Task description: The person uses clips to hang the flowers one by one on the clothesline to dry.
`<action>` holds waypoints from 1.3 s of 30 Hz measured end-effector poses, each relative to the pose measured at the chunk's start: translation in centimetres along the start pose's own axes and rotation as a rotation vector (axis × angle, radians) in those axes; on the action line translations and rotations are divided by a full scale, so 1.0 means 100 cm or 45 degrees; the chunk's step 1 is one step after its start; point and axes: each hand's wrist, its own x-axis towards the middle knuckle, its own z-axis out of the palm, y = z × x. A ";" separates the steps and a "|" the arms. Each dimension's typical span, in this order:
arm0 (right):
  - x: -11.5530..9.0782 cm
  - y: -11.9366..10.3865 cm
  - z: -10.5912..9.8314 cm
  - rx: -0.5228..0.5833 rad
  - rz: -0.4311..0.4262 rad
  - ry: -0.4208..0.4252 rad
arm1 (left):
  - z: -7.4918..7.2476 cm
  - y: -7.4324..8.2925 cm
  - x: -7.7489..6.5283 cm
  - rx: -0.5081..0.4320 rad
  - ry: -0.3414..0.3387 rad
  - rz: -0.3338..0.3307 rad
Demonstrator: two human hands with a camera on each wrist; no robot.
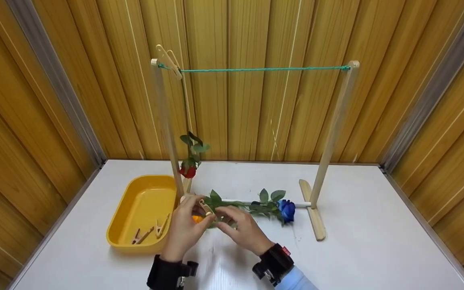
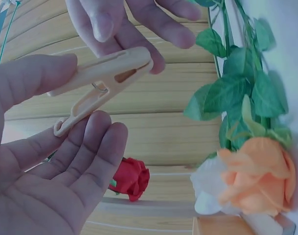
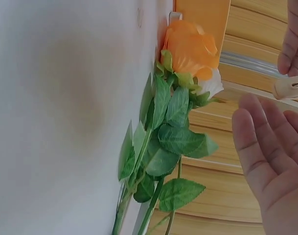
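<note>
My left hand pinches a light wooden clothespin by its handle ends, thumb on one and fingers on the other. Just beyond its nose, my right hand is held with fingers loosely extended and nothing gripped. In the right wrist view, those fingers lie close to the clothespin's tip. Below the hands on the table lie an orange rose and a white rose, leafy stems side by side. A blue rose lies to the right, its head pointing right.
A green cord spans two wooden posts. At its left end another clothespin holds a red rose hanging head down. The yellow tray at left contains several clothespins. Ribbed wood-look walls enclose the white table.
</note>
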 end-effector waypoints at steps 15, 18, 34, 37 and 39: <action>-0.014 0.014 -0.006 -0.003 -0.127 0.115 | 0.018 0.005 -0.001 -0.180 -0.168 -0.043; -0.016 0.015 -0.006 0.004 -0.138 0.125 | 0.019 0.004 0.000 -0.210 -0.196 -0.069; -0.020 0.018 -0.009 0.038 -0.038 0.048 | 0.020 0.003 -0.002 -0.244 -0.247 -0.077; -0.020 0.019 -0.011 0.037 -0.025 0.026 | 0.022 0.004 -0.002 -0.239 -0.244 -0.075; -0.021 0.020 -0.012 0.039 -0.011 0.013 | 0.023 0.004 -0.002 -0.246 -0.245 -0.090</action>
